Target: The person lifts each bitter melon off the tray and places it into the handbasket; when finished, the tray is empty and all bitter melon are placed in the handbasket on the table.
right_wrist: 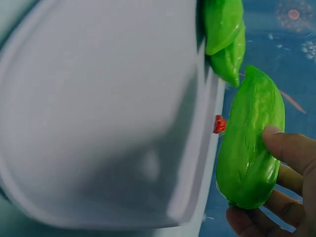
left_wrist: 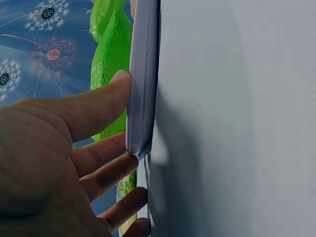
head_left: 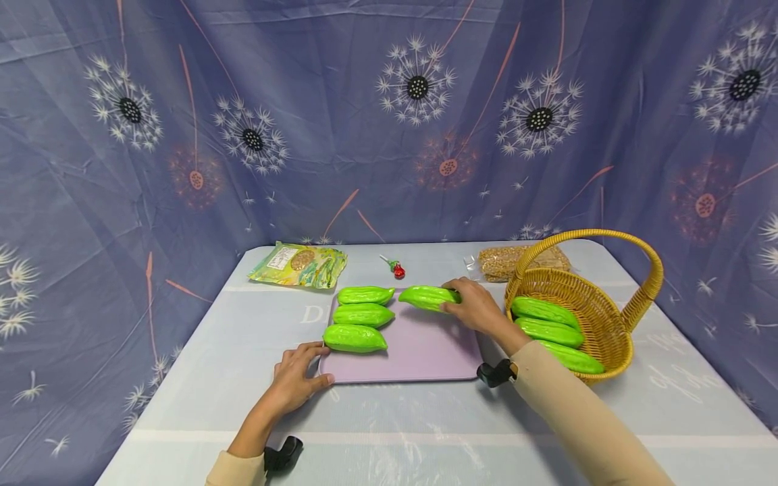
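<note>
Right of centre in the head view, the right hand [head_left: 477, 305] clamps its fingers on a gourd [head_left: 424, 298] over the tray [head_left: 425, 351]'s top edge — likely light, stiff, slick; best held mid-body. Lower left, the left hand [head_left: 296, 376] — fingers apart — touches the tray's corner.

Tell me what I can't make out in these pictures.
Head view: what, if anything, lies under the green vegetables in the basket; they cover it.
Head view: part of the grain bag, behind the basket's handle.
Head view: print on the yellow-green packet, too small to read.
Left wrist view: part of the upper green vegetable, cut off by the top edge.
Right wrist view: part of the held vegetable, covered by the right hand.
</note>
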`<state>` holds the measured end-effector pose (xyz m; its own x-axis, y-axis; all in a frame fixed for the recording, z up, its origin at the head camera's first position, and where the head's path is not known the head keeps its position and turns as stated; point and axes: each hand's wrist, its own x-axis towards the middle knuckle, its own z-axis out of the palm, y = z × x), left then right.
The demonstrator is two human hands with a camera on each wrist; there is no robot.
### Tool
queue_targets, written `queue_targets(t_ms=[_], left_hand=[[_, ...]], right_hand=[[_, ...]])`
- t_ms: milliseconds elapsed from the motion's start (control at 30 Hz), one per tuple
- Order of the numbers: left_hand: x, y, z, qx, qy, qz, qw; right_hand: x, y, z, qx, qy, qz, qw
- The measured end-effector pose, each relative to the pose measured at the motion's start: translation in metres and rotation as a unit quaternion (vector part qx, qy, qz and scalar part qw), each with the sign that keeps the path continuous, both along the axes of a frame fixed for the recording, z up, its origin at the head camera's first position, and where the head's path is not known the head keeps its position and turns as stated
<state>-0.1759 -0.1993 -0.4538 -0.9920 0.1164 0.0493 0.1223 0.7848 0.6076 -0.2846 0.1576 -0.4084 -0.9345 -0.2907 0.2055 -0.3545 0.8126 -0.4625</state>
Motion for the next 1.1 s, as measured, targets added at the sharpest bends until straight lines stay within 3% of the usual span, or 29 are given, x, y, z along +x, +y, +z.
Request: queue_targets(t_ms=[633,1100], left_hand=[[0.0,0.001,0.0,0.001,-0.001,0.002,1.0],[0.001,0.001,0.0,0.001,-0.001,0.002,1.0]], right_hand=[[0.036,0.028,0.029,-0.029,0.032,0.023,0.999],[0.061,0.059,0.042,-0.011,0.051,0.001,0.999]])
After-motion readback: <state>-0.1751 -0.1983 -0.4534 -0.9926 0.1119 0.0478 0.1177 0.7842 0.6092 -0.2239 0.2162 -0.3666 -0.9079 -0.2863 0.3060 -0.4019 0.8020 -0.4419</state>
